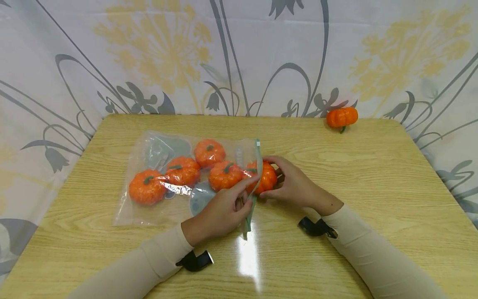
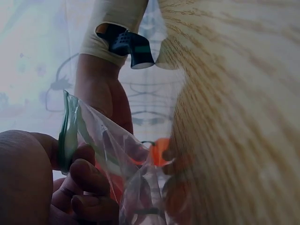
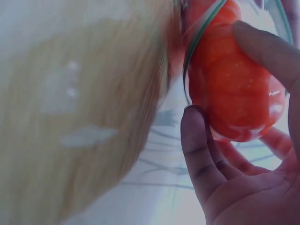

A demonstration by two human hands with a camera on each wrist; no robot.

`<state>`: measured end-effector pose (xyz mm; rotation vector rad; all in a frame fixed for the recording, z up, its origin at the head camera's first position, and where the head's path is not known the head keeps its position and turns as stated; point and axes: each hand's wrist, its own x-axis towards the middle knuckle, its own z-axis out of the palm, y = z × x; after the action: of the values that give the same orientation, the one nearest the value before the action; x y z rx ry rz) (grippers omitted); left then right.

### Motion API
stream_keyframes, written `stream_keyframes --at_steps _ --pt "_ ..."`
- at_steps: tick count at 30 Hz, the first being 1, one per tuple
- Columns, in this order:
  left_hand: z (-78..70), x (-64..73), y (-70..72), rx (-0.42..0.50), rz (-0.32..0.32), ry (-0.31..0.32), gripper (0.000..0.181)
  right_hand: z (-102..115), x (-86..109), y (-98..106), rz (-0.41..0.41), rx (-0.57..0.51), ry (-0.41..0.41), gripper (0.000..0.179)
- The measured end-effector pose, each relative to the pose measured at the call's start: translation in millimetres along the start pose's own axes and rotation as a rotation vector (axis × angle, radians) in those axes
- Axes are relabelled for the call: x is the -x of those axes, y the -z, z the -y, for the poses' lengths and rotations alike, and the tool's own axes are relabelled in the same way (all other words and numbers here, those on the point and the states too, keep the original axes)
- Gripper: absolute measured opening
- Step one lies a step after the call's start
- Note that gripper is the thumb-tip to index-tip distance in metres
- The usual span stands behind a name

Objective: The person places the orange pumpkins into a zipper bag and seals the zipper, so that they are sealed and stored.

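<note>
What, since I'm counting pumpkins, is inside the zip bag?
Four pumpkins; a fifth, in the right hand, straddles the opening. The left hand hides whatever lies beneath it.

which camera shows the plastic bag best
Head view: it shows the plastic bag end to end, partly behind the left hand. Left wrist shows only its opening end; right wrist, mainly green edging by the held pumpkin.

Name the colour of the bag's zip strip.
Green; the zip strip shows best in the left wrist view.

The desk (image 1: 354, 178) — yellowish wood grain, glare at lower centre — bears a clear, green-edged bag (image 1: 164, 214) left of centre and, upper right, a tipped orange pumpkin (image 1: 342, 117).
</note>
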<state>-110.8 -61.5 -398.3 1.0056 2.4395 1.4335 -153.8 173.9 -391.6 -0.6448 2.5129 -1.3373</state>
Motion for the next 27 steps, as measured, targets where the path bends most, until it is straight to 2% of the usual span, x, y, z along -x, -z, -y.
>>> stream_keyframes --at_steps 7,11,16,27 --pt "0.3 -0.2 0.3 0.002 -0.017 -0.008 0.058 -2.2 -1.9 7.9 -0.012 0.014 -0.004 0.087" --pt "1.0 -0.3 0.6 0.0 -0.006 0.003 0.058 -3.7 -2.3 9.7 -0.028 0.027 -0.003 0.087" --pt "1.0 0.0 1.4 0.007 0.012 0.002 0.058 -3.3 -2.2 7.5 -0.04 0.041 0.001 0.087" --pt "-0.3 0.9 2.6 0.016 0.038 -0.008 0.056 1.2 -2.6 1.0 -0.034 0.003 -0.004 0.088"
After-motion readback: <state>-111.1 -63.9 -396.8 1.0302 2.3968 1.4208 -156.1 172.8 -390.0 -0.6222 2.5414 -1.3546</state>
